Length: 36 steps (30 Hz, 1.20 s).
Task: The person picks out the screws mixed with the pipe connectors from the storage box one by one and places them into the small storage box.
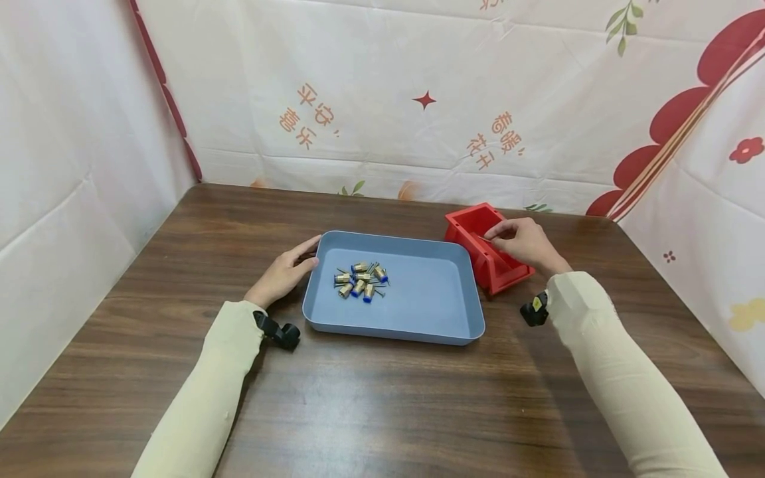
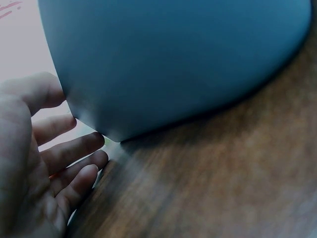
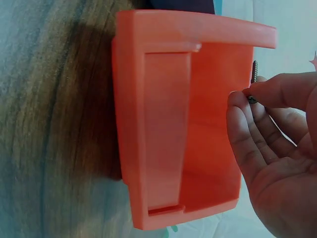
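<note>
My right hand (image 1: 526, 244) is over the red bin (image 1: 463, 232), pinching a screw (image 3: 254, 72) between thumb and fingertip. In the right wrist view its threaded shank sticks out past the fingers, and the bin's inner wall shows behind. At the left end of the blue-grey tray (image 1: 427, 292), my left hand (image 1: 283, 275) touches the outer side near the far corner, fingers loosely extended. A small heap of brass fittings (image 1: 360, 277) with blue collars lies in the tray's left half, mixed with several screws (image 1: 379, 292).
Everything stands on a dark wood-grain table (image 1: 358, 411). The red bin is close against the tray's right far corner. A printed white curtain (image 1: 382, 99) hangs along the table's far edge and on both sides. Each wrist wears a small black camera (image 1: 289, 336).
</note>
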Each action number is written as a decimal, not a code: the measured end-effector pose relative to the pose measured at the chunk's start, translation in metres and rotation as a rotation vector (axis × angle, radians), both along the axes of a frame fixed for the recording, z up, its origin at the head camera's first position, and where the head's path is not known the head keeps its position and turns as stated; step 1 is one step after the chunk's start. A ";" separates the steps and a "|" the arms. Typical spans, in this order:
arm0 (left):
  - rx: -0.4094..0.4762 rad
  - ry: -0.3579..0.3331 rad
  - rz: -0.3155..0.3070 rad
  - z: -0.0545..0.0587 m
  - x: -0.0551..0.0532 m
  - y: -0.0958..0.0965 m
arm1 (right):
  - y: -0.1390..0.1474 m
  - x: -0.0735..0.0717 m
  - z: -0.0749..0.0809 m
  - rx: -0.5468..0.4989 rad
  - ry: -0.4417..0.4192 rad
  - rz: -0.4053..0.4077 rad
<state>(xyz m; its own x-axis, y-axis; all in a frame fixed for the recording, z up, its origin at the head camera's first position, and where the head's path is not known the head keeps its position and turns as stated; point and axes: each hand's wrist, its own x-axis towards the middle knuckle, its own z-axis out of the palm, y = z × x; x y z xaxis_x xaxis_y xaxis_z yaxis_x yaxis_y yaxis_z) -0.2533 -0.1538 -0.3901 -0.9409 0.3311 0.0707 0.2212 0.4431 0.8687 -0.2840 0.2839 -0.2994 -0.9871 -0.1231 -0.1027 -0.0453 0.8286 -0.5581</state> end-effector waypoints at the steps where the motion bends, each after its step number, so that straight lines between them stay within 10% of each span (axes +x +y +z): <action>1: 0.000 0.000 0.000 0.000 0.000 0.000 | 0.000 0.000 -0.001 0.002 -0.002 0.000; 36: -0.009 0.001 0.001 -0.004 -0.004 -0.003 | -0.033 -0.004 0.026 0.004 0.068 0.025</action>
<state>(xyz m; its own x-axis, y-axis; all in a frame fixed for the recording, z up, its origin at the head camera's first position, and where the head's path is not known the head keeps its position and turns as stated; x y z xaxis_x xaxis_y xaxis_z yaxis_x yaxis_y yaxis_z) -0.2577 -0.1565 -0.3941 -0.9411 0.3312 0.0683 0.2216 0.4514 0.8643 -0.2882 0.2513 -0.2733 -0.9884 -0.1474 -0.0358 -0.1037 0.8287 -0.5500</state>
